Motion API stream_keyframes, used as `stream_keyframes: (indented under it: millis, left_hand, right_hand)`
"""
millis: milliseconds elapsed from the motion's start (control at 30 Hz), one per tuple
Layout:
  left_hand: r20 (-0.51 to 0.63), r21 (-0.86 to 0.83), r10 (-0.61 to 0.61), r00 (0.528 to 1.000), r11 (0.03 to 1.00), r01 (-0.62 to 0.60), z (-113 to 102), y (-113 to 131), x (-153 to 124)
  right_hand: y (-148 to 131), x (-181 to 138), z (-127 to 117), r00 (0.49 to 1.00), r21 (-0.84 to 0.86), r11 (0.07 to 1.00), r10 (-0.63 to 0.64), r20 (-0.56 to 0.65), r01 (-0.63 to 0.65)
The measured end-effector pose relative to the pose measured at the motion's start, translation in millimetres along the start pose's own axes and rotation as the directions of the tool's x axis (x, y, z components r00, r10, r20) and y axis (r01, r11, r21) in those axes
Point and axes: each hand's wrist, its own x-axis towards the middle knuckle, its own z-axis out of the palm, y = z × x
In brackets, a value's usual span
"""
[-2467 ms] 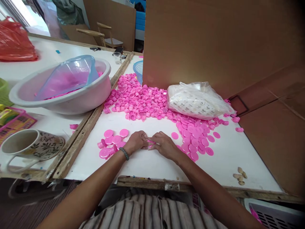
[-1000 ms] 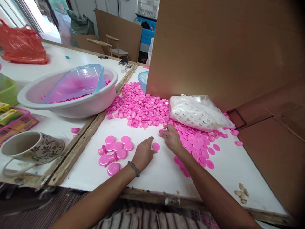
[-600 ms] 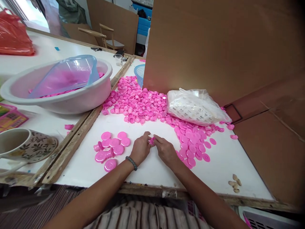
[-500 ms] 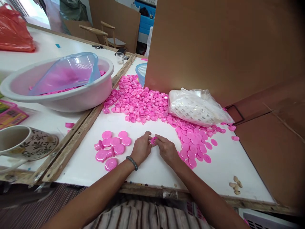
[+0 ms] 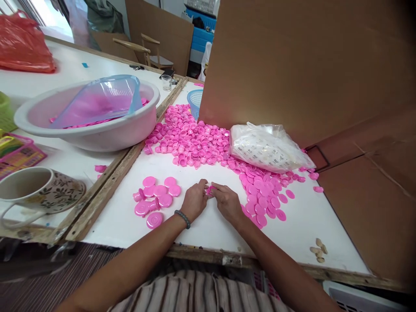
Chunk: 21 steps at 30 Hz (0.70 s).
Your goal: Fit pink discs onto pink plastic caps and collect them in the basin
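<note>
Close together over the white table (image 5: 113, 227), my left hand (image 5: 195, 200) and my right hand (image 5: 226, 200) both pinch one small pink plastic piece (image 5: 209, 190). Fingers cover most of it, so its exact shape is hidden. Left of my left hand lies a loose group of round pink pieces (image 5: 154, 220), a few with a narrower cup-like stem. To the right of my right hand spreads a heap of flat pink discs (image 5: 260, 197). Beyond both hands is a big pile of small pink cup-shaped pieces (image 5: 198, 145).
A clear plastic bag (image 5: 266, 145) rests against a tall cardboard sheet (image 5: 292, 65). At left stand a white basin (image 5: 107, 136) holding a blue scoop (image 5: 130, 89), and a flowered mug (image 5: 65, 190). Peanut shells (image 5: 319, 250) lie near the front right edge. A wooden strip (image 5: 107, 190) divides the tables.
The view has shifted slightly, so the surroundings at left appear a little further right. Both hands stay in nearly the same place, still pinching the pink piece.
</note>
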Motion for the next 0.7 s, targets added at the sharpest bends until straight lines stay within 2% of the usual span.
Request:
stream_keyframes:
  millis: [100, 233, 300, 400, 500, 600, 633, 700]
  left_hand:
    - [0.0, 0.009, -0.003, 1.0, 1.0, 0.003, 0, -1, 0]
    - [0.002, -0.026, 0.003, 1.0, 1.0, -0.003, 0, -3, 1]
    - [0.009, -0.046, 0.001, 1.0, 0.999, -0.001, -1, -3, 1]
    - [0.02, -0.054, 0.013, 1.0, 0.998, -0.012, -6, 0, 0]
    - [0.035, -0.106, 0.023, 0.999, 0.994, -0.019, -13, 4, -3]
    - [0.103, -0.232, -0.104, 0.989, 0.965, 0.126, -20, 5, -3]
    - [0.146, -0.271, -0.178, 0.973, 0.939, 0.213, -21, 5, -3]
    - [0.246, -0.334, -0.309, 0.919, 0.863, 0.379, -22, 4, 0]
  right_hand:
    - [-2, -1, -1, 0.999, 0.021, 0.999, 0.042, 0.012, -0.042]
    - [-6, -2, 1, 0.999, -0.093, 0.995, -0.014, 0.047, 0.019]
    - [-6, -1, 0, 0.999, -0.097, 0.995, -0.019, 0.046, 0.023]
    - [-4, 2, -4, 0.997, 0.072, 0.995, 0.071, 0.018, -0.072]
    - [-6, 3, -11, 0.966, 0.313, 0.914, 0.248, 0.073, -0.258]
    - [-12, 1, -17, 0.93, 0.399, 0.841, 0.339, 0.141, -0.366]
    - [-13, 0, -19, 0.935, 0.385, 0.852, 0.328, 0.135, -0.354]
    - [-15, -3, -20, 0.967, 0.325, 0.911, 0.228, 0.118, -0.254]
